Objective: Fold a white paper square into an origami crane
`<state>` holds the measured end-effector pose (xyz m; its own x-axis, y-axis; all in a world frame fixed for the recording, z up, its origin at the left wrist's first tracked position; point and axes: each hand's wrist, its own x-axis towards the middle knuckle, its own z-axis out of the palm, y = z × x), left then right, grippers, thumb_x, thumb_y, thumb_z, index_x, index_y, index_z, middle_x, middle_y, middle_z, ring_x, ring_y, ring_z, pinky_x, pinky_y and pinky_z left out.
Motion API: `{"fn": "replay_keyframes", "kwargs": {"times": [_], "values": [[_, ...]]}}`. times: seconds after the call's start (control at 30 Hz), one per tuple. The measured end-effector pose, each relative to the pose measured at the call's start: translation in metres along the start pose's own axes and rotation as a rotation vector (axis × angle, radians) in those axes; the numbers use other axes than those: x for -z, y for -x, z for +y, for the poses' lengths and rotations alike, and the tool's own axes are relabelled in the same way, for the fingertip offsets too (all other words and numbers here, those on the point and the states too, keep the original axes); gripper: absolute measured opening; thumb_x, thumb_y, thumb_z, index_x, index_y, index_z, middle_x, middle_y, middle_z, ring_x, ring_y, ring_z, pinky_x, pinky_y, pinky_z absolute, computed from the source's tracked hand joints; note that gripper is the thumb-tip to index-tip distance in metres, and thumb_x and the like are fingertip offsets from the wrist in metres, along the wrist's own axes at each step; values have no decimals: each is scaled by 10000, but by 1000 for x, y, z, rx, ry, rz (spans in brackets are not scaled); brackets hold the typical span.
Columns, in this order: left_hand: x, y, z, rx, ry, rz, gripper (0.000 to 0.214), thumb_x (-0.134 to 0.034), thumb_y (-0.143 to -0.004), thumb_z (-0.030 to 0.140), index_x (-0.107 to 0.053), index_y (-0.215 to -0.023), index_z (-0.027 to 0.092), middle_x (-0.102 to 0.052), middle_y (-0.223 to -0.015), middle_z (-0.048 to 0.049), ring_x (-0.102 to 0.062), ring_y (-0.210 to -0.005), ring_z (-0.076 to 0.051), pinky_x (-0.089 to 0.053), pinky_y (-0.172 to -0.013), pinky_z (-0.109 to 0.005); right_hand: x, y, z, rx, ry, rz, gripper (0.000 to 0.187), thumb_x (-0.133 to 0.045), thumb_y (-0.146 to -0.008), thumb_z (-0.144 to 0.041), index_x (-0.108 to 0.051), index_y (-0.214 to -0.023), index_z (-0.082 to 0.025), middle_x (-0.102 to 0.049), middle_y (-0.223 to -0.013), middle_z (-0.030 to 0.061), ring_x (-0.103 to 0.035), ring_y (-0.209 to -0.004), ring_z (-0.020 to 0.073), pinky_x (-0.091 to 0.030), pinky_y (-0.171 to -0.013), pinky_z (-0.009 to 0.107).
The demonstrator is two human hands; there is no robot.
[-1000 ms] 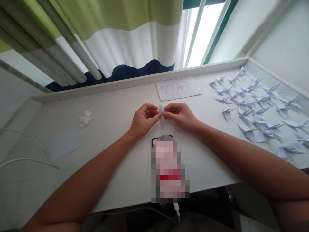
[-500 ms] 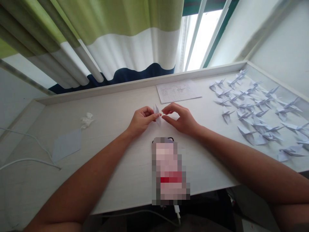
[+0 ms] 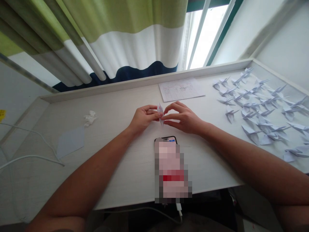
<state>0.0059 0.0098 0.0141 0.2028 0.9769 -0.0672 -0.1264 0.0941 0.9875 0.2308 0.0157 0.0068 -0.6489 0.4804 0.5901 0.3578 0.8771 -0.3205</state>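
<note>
Between the thumb and fingers of my left hand (image 3: 144, 118) a small piece of folded white paper (image 3: 161, 120) is pinched, standing on edge above the table with a pointed top. My right hand (image 3: 184, 117) comes from the other side, its fingers spread apart. Its fingertips meet the right side of the paper, but whether they grip it I cannot tell. Just in front of both hands lies a phone (image 3: 172, 167), its screen mostly blurred out.
Many folded paper cranes (image 3: 251, 113) cover the table's right side. A printed sheet (image 3: 181, 90) lies near the back ledge. To the left are a crumpled tissue (image 3: 90, 118), a square of white paper (image 3: 70, 141) and white cables (image 3: 31, 157). A curtain (image 3: 135, 42) hangs behind.
My right hand has moved in to the folded paper, its fingers spreading as they reach its side. My left hand keeps its pinch. The whole view has shifted slightly.
</note>
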Motion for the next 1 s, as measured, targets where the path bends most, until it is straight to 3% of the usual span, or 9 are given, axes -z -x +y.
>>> {"fn": "replay_keyframes", "kwargs": {"times": [0.13,0.4,0.57,0.7,0.83,1.0], "values": [[-1,1,-1,-12,-15,-38,442,-1026,-562,406,-759,-816,162,-799,-816,-49,-729,-710,-173,-596,-720,-340,-3,-1,-3,-12,-13,40,127,-686,-1031,-336,-793,-1089,-300,-684,-1055,63,-603,-970,231,-519,-872,403],[2,2,2,0,16,-110,347,-976,-669,397,-777,-853,181,-787,-827,-33,-732,-747,-166,-613,-740,-329,-4,-4,-10,1,95,121,121,-577,-1087,-274,-692,-1061,-251,-696,-965,60,-597,-866,210,-503,-797,363],[3,1,2,59,13,-79,349,-969,-667,381,-753,-822,155,-784,-772,-42,-727,-667,-155,-623,-738,-332,2,-5,-5,87,177,52,127,-589,-1084,-280,-715,-1088,-274,-724,-1021,56,-608,-888,212,-483,-789,368],[3,1,2,71,39,-72,395,-972,-655,343,-730,-907,158,-802,-803,-56,-753,-703,-186,-629,-762,-362,5,-4,-2,153,234,-5,156,-566,-1092,-264,-720,-1121,-265,-738,-1067,62,-624,-918,212,-484,-799,369],[3,1,2,81,38,-85,355,-945,-673,317,-722,-897,157,-794,-800,-47,-750,-706,-181,-625,-785,-364,3,-4,-3,92,255,-25,198,-527,-1109,-267,-722,-1075,-264,-740,-1042,60,-625,-902,205,-490,-799,366],[2,3,3,62,23,-106,311,-908,-696,331,-731,-881,155,-787,-800,-30,-749,-720,-169,-630,-798,-350,-3,-4,-4,58,196,56,200,-534,-1113,-320,-680,-1007,-234,-721,-944,60,-617,-846,199,-503,-768,354]]}}
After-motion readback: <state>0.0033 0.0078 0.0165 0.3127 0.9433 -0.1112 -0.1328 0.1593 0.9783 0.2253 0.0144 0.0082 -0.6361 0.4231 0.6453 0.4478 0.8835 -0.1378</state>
